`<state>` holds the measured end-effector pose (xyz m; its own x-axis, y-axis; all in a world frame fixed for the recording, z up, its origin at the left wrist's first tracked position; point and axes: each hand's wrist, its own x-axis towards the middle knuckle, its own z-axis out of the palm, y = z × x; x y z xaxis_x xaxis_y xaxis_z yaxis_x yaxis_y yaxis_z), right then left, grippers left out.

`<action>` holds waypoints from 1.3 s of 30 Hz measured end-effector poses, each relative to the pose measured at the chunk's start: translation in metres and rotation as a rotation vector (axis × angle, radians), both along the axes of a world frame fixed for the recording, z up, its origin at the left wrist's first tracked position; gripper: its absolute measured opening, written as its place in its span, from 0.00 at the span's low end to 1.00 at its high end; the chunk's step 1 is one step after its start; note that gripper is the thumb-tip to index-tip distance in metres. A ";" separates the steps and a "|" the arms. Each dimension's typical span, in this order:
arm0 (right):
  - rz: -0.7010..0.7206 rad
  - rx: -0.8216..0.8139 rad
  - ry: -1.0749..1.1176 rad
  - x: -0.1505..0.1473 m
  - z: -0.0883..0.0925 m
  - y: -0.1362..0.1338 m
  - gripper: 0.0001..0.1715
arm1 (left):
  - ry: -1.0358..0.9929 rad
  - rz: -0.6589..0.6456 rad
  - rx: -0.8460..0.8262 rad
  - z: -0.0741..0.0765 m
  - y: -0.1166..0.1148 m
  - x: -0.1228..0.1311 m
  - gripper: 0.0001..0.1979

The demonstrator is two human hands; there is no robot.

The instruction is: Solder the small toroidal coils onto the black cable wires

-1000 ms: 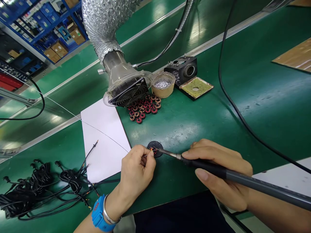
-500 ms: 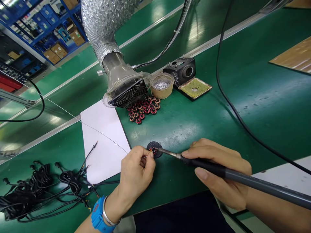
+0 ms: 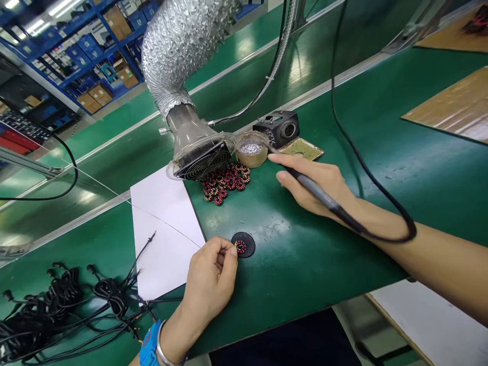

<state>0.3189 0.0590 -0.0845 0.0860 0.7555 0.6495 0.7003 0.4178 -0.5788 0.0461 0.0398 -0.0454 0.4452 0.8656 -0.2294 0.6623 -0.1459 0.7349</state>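
My left hand (image 3: 210, 280) is closed in a pinch on a thin solder wire (image 3: 168, 225), its tip at a small red coil (image 3: 241, 246) lying on a black disc (image 3: 247, 246). My right hand (image 3: 318, 184) grips a dark soldering iron (image 3: 322, 195), its tip hidden near the iron stand (image 3: 280, 127) and a round pot of silvery solder (image 3: 250, 148). A pile of red wound coils (image 3: 225, 181) lies below the pot.
A foil fume duct with a fan mouth (image 3: 198, 152) hangs over the green table (image 3: 381, 168). White paper (image 3: 163, 244) lies at the left, black cables (image 3: 57, 310) at the front left. A yellow sponge tray (image 3: 303, 148) sits beside the stand. Brown board (image 3: 453, 107) at right.
My right hand has lifted the soldering iron off the coil on the disc and carried it back toward the stand and solder pot. My left hand stays pinched by the disc.
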 end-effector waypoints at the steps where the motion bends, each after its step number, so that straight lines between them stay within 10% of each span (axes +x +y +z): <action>1: 0.038 0.004 0.002 -0.007 -0.001 -0.005 0.19 | -0.006 0.000 -0.031 0.000 0.000 0.000 0.10; 9: 0.520 -0.140 -0.063 -0.072 -0.005 -0.038 0.10 | 0.220 -0.144 0.174 -0.007 0.000 0.004 0.16; 16: 0.583 -0.224 0.037 -0.082 -0.011 -0.031 0.16 | 0.293 -0.147 0.280 -0.011 0.000 0.003 0.12; 26: 0.459 0.063 0.030 -0.083 -0.012 -0.034 0.17 | 0.107 -0.082 0.062 -0.003 0.004 -0.001 0.16; 32: 0.611 -0.243 0.256 -0.089 0.018 -0.033 0.25 | -0.319 0.021 -0.307 0.019 0.008 -0.019 0.08; 39: 0.719 -0.444 0.474 -0.107 0.036 -0.018 0.15 | -0.332 0.068 0.030 0.023 0.010 -0.034 0.06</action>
